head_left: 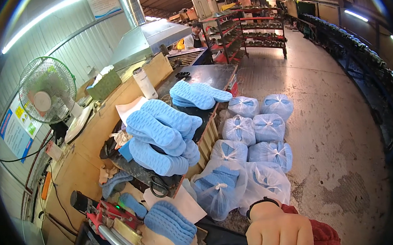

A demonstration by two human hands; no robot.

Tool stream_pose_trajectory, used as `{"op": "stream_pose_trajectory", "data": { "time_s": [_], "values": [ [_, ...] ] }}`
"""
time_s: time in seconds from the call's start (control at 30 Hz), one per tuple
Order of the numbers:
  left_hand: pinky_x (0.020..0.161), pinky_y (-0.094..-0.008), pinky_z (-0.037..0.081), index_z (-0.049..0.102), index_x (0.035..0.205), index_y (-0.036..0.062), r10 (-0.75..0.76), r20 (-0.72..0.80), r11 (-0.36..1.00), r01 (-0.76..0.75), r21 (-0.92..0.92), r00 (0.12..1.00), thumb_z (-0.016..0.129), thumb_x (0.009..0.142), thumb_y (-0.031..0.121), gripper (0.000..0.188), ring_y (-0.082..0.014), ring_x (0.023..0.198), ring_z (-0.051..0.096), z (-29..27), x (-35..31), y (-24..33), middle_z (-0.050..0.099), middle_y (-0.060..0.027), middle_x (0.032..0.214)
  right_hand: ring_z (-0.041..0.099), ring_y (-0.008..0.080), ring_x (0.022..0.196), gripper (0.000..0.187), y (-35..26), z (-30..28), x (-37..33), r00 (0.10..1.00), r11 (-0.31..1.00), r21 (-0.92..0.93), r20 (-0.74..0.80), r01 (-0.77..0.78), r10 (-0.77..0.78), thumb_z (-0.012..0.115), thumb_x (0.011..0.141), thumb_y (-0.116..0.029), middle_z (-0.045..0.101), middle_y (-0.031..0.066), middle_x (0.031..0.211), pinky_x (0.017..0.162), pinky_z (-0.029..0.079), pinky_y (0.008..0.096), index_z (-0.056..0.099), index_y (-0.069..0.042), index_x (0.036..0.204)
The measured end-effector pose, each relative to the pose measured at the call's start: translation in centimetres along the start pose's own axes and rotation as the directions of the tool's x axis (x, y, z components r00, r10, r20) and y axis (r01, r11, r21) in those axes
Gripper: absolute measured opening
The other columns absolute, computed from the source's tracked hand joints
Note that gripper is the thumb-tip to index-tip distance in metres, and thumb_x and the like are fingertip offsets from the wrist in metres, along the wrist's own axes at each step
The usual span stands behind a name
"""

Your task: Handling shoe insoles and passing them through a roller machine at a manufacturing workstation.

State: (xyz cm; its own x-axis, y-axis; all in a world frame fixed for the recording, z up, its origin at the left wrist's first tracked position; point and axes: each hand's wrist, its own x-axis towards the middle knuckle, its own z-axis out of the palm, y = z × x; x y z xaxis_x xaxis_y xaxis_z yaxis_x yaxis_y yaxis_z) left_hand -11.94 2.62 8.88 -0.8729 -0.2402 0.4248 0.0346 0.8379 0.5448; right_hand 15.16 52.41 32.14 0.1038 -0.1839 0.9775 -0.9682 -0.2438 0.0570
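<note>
My right hand (pixel 279 230) is at the lower edge, right of the middle, below a dark red sleeve and a black wristband (pixel 263 201). Its knuckles face up and its fingers bend downward, pressed together; the fingertips are cut off, so anything they hold is hidden. My left hand is out of view. Nearest to the right hand are clear plastic bags (pixel 266 181), knotted and full of blue insoles. Farther left, a fanned stack of blue insoles (pixel 169 224) lies beside a red machine with metal rollers (pixel 114 224). A large pile of blue insoles (pixel 161 134) covers the bench.
Black-handled scissors (pixel 158 186) lie at the bench's near edge. More insoles (pixel 197 95), a white bottle (pixel 144 83) and a fan (pixel 47 90) are farther off. Bagged bundles (pixel 269 127) line the floor right of the bench. Behind are shoe racks (pixel 263 33) and another person (pixel 195 38).
</note>
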Motion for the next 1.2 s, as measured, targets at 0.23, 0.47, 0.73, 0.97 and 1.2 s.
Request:
{"op": "stream_pose_trajectory", "data": {
  "time_s": [0.23,0.47,0.73,0.97,1.2],
  "values": [
    [0.081,-0.0352,0.048,0.056,0.124,-0.0014,0.002,0.006,0.999,-0.001,-0.043,1.0,0.048,0.097,0.035,0.046,-0.0278,0.085,0.061,0.9,0.7,-0.1,0.064,-0.0187,0.109,0.056,0.0113,0.054,0.015,-0.1,0.0,-0.4,1.0,0.989,-0.146,0.009,-0.005,0.006,0.061,0.091,-0.014,0.064,0.0073,0.076,0.046,0.037,0.0207,0.068,-0.001,0.087],
    [0.08,-0.0354,0.048,0.057,0.123,-0.0013,-0.022,0.001,0.998,0.022,-0.066,1.0,0.049,0.097,0.036,0.046,-0.0269,0.084,0.061,0.2,0.4,-0.6,0.065,-0.0179,0.105,0.051,0.015,0.053,0.024,-1.1,-1.4,0.5,0.991,0.127,-0.983,0.127,0.131,-0.036,0.07,0.079,-0.011,0.061,0.0061,0.072,0.046,0.038,0.0251,0.046,-0.01,0.08],
    [0.079,-0.0349,0.048,0.057,0.123,-0.0015,-0.005,0.005,0.999,0.005,-0.047,1.0,0.049,0.097,0.036,0.047,-0.0264,0.083,0.061,0.6,0.5,-0.5,0.065,-0.0172,0.104,0.044,0.0114,0.048,0.026,0.4,0.1,1.8,0.97,-0.136,-0.973,0.202,0.184,-0.137,0.066,0.074,-0.003,0.053,-0.0016,0.06,0.043,0.03,0.0251,0.042,-0.012,0.071],
    [0.078,-0.034,0.048,0.055,0.126,-0.0021,-0.038,0.003,0.995,0.038,-0.089,0.999,0.049,0.097,0.037,0.049,-0.0246,0.082,0.059,0.9,0.7,-1.4,0.065,-0.0154,0.103,0.045,0.0088,0.047,0.027,1.5,-0.7,1.3,0.893,-0.122,-0.925,0.38,0.36,-0.242,0.067,0.074,-0.003,0.053,-0.0031,0.059,0.043,0.03,0.0223,0.043,-0.013,0.068],
    [0.078,-0.0339,0.048,0.055,0.125,-0.0019,-0.005,0.002,0.996,0.005,-0.087,1.0,0.049,0.097,0.037,0.048,-0.0245,0.082,0.059,1.3,1.0,-2.3,0.065,-0.0157,0.103,0.049,0.0104,0.05,0.017,0.0,-0.8,1.5,0.889,-0.001,-0.89,0.455,0.455,-0.046,0.067,0.079,-0.004,0.058,-0.0005,0.064,0.044,0.035,0.0231,0.054,-0.011,0.07]
  ]
}}
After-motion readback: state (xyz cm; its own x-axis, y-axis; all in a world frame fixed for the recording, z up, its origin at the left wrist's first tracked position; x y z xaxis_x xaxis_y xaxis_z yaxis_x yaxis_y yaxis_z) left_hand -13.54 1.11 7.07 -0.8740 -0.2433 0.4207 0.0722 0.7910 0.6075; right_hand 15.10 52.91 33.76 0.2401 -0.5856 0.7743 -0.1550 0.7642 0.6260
